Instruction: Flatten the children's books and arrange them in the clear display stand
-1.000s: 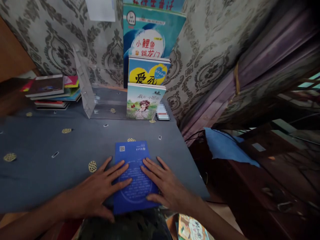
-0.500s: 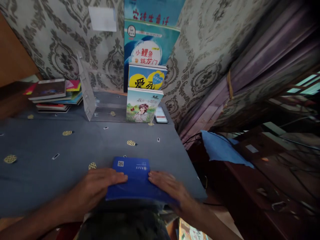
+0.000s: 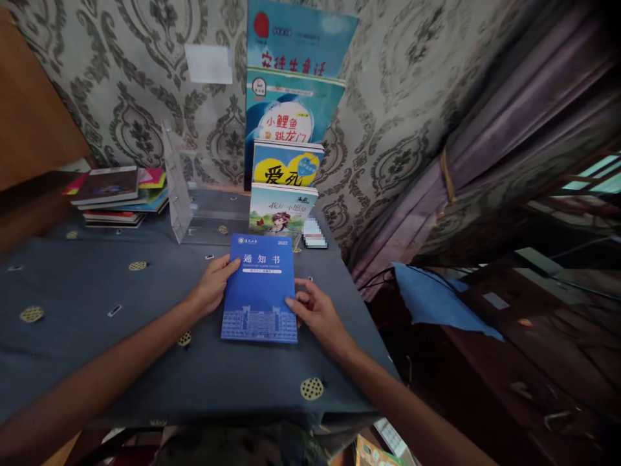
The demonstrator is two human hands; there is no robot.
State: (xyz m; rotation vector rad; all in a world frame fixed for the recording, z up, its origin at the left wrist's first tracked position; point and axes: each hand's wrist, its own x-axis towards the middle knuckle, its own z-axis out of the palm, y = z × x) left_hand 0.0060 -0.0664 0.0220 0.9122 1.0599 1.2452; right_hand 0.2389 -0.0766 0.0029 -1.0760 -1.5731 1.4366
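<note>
A blue booklet point(image 3: 260, 291) with white lettering and a building drawn along its bottom faces me, held upright or slightly tilted above the table. My left hand point(image 3: 216, 281) is closed on its left edge, thumb on the cover. On the lower right edge, my right hand point(image 3: 315, 310) pinches it, thumb in front and the other fingers partly hidden behind. Just beyond the booklet stands a clear plastic rack point(image 3: 175, 188). Its right side holds tiered books, among them a green one with a drawn figure point(image 3: 274, 210) and a blue-yellow one point(image 3: 286, 167). The booklet's top overlaps the green book's lower part.
A pile of books point(image 3: 109, 188) lies at the table's back left. The grey-blue tablecloth point(image 3: 160, 291) has a pineapple print. Right of the table are a purple curtain point(image 3: 412, 226), a blue cloth point(image 3: 431, 301) and dark furniture with cables. A pixelated object point(image 3: 314, 233) sits beside the rack.
The booklet has moved forward from the table's near edge and now shows its titled front cover instead of the QR-code side. Both hands have gone from lying on it to gripping its edges.
</note>
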